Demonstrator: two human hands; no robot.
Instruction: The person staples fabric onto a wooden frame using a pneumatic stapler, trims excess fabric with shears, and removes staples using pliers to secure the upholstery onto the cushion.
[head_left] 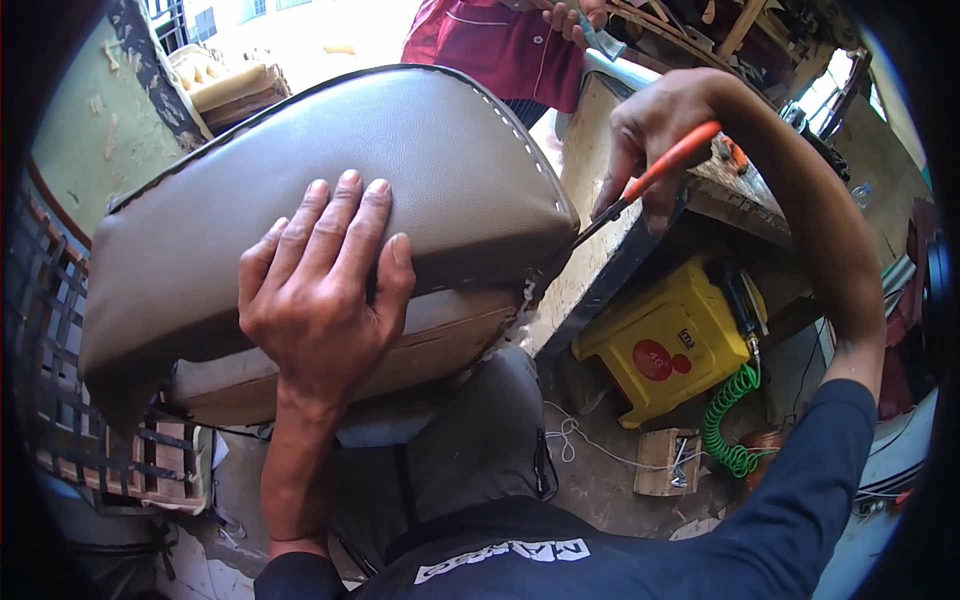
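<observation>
A padded seat with a grey-brown leather-like cover [440, 130] lies tilted across my lap. White stitches run along its far right edge, and a bare, lighter underside [440, 335] shows below the cover's near edge. My left hand [325, 270] rests flat on the cover, fingers stretched. In my right hand [660, 130], beyond the seat's right corner, is a hand tool with an orange handle [675, 160]. Its slim dark metal end reaches that corner. The tool resembles pliers, but its jaws do not show clearly.
A person in a maroon top [490, 45] stands opposite, holding something pale blue. To the right are a worn workbench [600, 140], a yellow box-like unit [665, 320] with a coiled green hose [715, 420], and a small wooden box [655, 465]. A dark lattice frame [60, 330] stands left.
</observation>
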